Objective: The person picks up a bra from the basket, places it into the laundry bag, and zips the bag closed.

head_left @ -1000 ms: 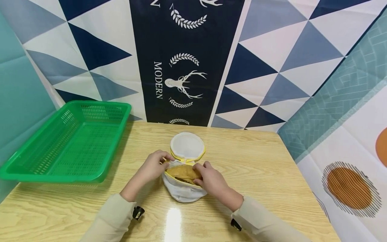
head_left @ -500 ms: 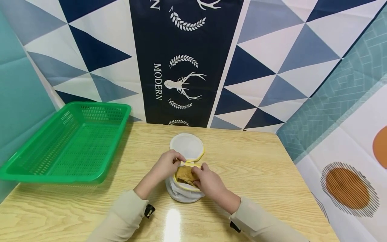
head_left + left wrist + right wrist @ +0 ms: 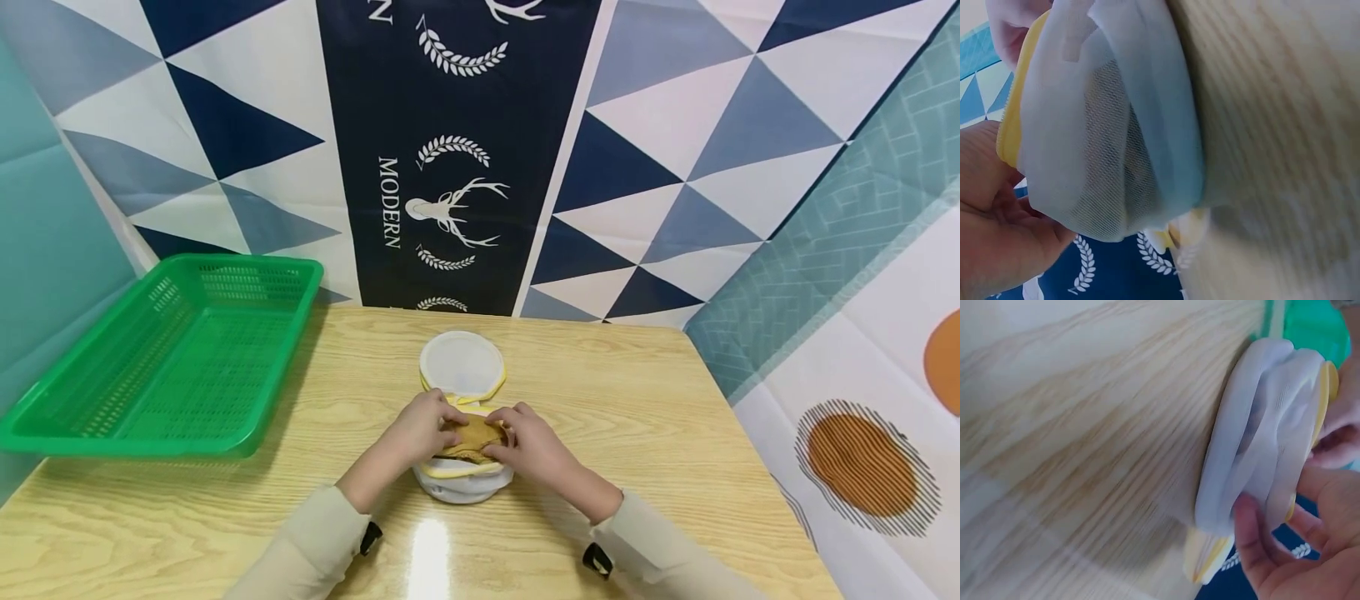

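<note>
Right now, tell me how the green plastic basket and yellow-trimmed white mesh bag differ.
The green plastic basket is rectangular; the yellow-trimmed white mesh bag is rounded. The basket is larger and stiff; the bag smaller and creased. The basket is untouched; left hand and right hand are at the bag. Both are open-topped.

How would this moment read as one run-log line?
left hand: touching brown item | right hand: touching brown item | mesh bag: open | lid: folded back

Sideways white "MODERN" [image 3: 390, 202] and "N" [image 3: 380, 12] on the dark wall panel [image 3: 457, 108].
</note>
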The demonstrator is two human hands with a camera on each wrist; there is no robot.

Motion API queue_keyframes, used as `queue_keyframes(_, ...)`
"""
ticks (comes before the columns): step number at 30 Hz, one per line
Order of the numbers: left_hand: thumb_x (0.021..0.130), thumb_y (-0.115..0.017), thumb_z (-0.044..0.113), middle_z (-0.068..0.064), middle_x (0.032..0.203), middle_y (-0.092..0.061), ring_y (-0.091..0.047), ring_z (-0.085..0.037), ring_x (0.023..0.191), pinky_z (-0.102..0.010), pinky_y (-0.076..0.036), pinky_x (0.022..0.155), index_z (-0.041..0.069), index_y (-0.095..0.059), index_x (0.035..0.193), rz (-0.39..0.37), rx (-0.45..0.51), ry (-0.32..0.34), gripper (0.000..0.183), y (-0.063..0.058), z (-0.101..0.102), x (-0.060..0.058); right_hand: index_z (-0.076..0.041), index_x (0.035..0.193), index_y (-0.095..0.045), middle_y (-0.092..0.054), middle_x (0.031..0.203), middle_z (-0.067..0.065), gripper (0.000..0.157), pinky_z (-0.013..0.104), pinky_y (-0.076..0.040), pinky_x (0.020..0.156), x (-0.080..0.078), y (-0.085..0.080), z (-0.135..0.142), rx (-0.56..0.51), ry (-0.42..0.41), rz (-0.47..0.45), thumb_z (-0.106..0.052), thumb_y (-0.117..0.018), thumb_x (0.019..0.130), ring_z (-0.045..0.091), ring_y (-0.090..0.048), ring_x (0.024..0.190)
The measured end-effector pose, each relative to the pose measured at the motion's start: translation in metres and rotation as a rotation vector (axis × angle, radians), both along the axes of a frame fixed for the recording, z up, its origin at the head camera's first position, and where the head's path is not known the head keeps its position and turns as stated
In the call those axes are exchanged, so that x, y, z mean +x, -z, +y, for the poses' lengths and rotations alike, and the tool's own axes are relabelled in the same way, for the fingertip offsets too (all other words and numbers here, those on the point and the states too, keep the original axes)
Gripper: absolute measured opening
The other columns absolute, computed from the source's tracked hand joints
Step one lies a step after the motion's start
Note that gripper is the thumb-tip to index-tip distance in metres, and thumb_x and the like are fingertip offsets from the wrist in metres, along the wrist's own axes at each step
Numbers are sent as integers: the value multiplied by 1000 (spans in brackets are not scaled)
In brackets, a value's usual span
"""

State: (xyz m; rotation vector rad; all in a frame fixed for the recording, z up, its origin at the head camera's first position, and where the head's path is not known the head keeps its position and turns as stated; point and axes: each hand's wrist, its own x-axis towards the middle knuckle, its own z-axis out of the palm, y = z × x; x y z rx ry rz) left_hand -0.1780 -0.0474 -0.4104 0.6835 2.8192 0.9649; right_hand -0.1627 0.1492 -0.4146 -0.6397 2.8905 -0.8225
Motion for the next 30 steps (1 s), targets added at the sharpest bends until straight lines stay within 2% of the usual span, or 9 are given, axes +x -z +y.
queue_keyframes(6, 75, -68, 29, 3, 89, -53, -43, -9, 72, -25, -37, 65, 18, -67, 97, 98, 7, -33, 25, 5, -9, 6, -17, 111, -58, -47, 87, 0, 33, 17, -40, 51, 1, 1, 10, -30, -63, 11, -25, -64, 80, 3, -42, 58)
queue_keyframes(12, 77, -67, 20, 1, 99, -53, -47, -14, 88, -30, -43, 75, 21, -64, 108, 134, -67, 58, 31, 4, -10, 8, -16, 107, -61, -48, 87, -1, 26, 17, -43, 54, 0, -2, 16, -95, -62, -39, -16, -63, 81, 4, -46, 62)
queue_keyframes(15, 77, -67, 15, 0, 98, -54, -47, -16, 90, -31, -44, 76, 19, -64, 108, 156, -105, 90, 32, 3, -9, 9, -16, 103, -62, -50, 87, -1, 25, 18, -44, 56, 0, -2, 17, -120, -24, -66, -8, -59, 79, 5, -47, 65)
queue_keyframes(22, 75, -67, 11, 1, 96, -54, -46, -15, 87, -29, -43, 76, 18, -66, 103, 202, -160, 97, 28, 3, -6, 11, -18, 97, -64, -56, 89, 0, 23, 20, -42, 53, -3, -4, 12, -183, 120, -105, -4, -57, 79, 9, -47, 66)
queue_keyframes(26, 75, -67, 8, 1, 95, -53, -44, -15, 85, -28, -42, 75, 18, -67, 101, 206, -187, 89, 28, 3, -3, 12, -15, 99, -63, -58, 92, 3, 22, 22, -40, 50, -7, -6, 10, -229, 181, -147, -5, -57, 81, 10, -47, 64)
queue_keyframes(30, 75, -66, 8, 1, 94, -52, -42, -14, 82, -27, -42, 73, 19, -68, 98, 225, -221, 88, 26, 3, -1, 13, -9, 101, -62, -58, 95, 9, 24, 22, -43, 51, -13, -10, 8, -314, 241, -215, -2, -54, 80, 11, -50, 64)
